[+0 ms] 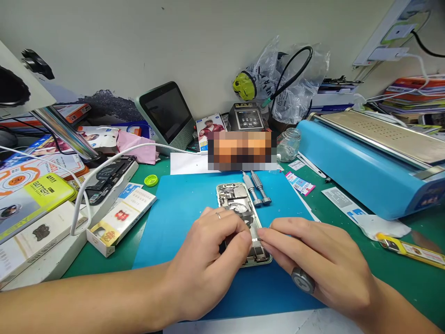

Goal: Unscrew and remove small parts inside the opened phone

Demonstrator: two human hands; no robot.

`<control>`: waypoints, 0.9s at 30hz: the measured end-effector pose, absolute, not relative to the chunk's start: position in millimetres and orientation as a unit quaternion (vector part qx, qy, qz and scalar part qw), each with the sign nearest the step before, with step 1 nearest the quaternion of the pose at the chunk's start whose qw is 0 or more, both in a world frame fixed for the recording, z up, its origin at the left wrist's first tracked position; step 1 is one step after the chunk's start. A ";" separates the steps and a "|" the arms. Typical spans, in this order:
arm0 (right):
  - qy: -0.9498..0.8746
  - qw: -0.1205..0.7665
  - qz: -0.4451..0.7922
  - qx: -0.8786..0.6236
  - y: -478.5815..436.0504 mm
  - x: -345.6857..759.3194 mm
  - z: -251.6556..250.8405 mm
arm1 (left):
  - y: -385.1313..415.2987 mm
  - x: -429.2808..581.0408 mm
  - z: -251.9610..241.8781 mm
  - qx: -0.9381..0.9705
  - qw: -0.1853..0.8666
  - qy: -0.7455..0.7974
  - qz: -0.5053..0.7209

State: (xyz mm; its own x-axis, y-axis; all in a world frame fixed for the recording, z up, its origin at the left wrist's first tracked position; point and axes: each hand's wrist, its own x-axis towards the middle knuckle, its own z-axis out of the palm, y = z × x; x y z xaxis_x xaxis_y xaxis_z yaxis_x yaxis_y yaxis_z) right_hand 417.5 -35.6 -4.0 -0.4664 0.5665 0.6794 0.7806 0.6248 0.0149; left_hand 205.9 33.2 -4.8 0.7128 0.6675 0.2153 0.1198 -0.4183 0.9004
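Observation:
An opened phone (243, 191) lies on the blue mat (174, 222) with its inner parts and a round coil showing. My left hand (212, 260) is closed over the phone's left side, thumb against curled fingers; whatever is between them is hidden. My right hand (323, 260) is closed at the phone's lower right edge, its fingertips together on the phone. A grey screwdriver (303, 280) sits in the right hand, only its round end cap visible. Just beyond the phone lie two more grey screwdrivers (256, 188), side by side.
A blue machine (361, 167) with a metal top stands at the right, near a yellow cutter (410, 249). Boxes (121, 218) and a white cable (83, 185) crowd the left. Behind are a screen device (167, 116), a glass jar (289, 144) and a pixelated patch.

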 end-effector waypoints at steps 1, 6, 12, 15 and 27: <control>-0.840 0.325 -0.166 -0.402 -35.8 417.8 -3.8 | 33.2 205.8 -4.7 0.790 0.479 0.251 0.289; -0.840 0.322 -0.161 -0.406 -36.4 417.6 -3.5 | 32.4 205.8 -5.7 0.790 0.474 0.250 0.297; -0.840 0.331 -0.143 -0.406 -34.7 414.2 -3.4 | 30.7 204.3 -4.8 0.804 0.461 0.236 0.294; -0.837 0.332 -0.147 -0.409 -33.3 412.9 -2.4 | 30.5 205.1 -5.9 0.811 0.451 0.230 0.295; -0.843 0.320 -0.152 -0.404 -33.1 413.4 -2.3 | 32.2 206.4 -8.8 0.806 0.453 0.252 0.286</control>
